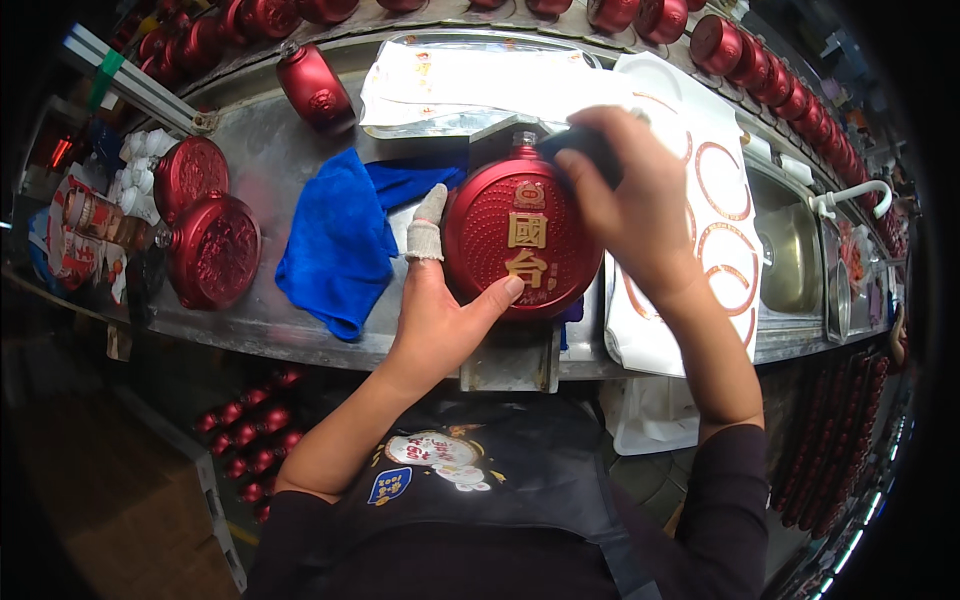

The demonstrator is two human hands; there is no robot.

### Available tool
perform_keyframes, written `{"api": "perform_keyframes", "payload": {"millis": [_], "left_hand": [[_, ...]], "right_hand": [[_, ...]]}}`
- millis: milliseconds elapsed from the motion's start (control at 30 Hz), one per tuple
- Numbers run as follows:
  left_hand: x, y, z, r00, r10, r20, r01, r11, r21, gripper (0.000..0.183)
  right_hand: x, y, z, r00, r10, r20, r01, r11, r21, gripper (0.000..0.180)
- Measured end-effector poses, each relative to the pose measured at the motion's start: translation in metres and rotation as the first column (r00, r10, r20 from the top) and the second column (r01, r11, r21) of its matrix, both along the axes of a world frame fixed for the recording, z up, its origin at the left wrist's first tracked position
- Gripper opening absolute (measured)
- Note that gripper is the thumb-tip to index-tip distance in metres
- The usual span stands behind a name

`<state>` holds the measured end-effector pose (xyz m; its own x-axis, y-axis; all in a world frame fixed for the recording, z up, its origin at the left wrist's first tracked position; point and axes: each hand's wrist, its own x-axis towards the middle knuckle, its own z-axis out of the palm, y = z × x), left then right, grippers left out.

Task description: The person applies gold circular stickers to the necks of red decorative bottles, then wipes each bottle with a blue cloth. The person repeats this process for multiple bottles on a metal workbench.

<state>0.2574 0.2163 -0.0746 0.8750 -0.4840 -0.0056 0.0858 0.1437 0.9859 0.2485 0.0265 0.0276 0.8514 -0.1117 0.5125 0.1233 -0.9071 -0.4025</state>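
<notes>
A round, flat red bottle (480,255) with gold raised lettering lies face up in front of me, its clear glass neck pointing away. My left hand (446,292) steadies it, thumb on the lower face and a cloth-wrapped finger along the left rim. In my right hand (637,195) is a dark, blurred object (589,150), pressed near the bottle's upper right rim; its kind is hard to make out. A metal stand (510,367) shows beneath the bottle. Left of it a blue cloth (334,240) lies crumpled on the metal worktop (255,161).
A sheet of ring-shaped decals (724,180) lies on the right, beside a sink (787,247) with a white tap (855,196). White decal sheets (480,82) rest on a tray behind. More red bottles (214,251) stand left, and several line the conveyor (765,71) at the back.
</notes>
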Motion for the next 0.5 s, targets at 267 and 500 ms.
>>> {"api": "perform_keyframes", "payload": {"millis": [267,500], "left_hand": [[0.000,0.003,0.001,0.997,-0.030,0.067,0.028,0.999,0.027,0.096],[-0.005,0.015,0.005,0.993,-0.043,-0.114,0.019,0.979,-0.202,0.078]], "right_hand": [[-0.012,-0.019,-0.016,0.993,0.109,-0.034,-0.113,0.982,-0.151,0.023],[-0.079,0.021,-0.018,0.742,0.669,-0.038,-0.669,0.736,-0.104,0.024]]}}
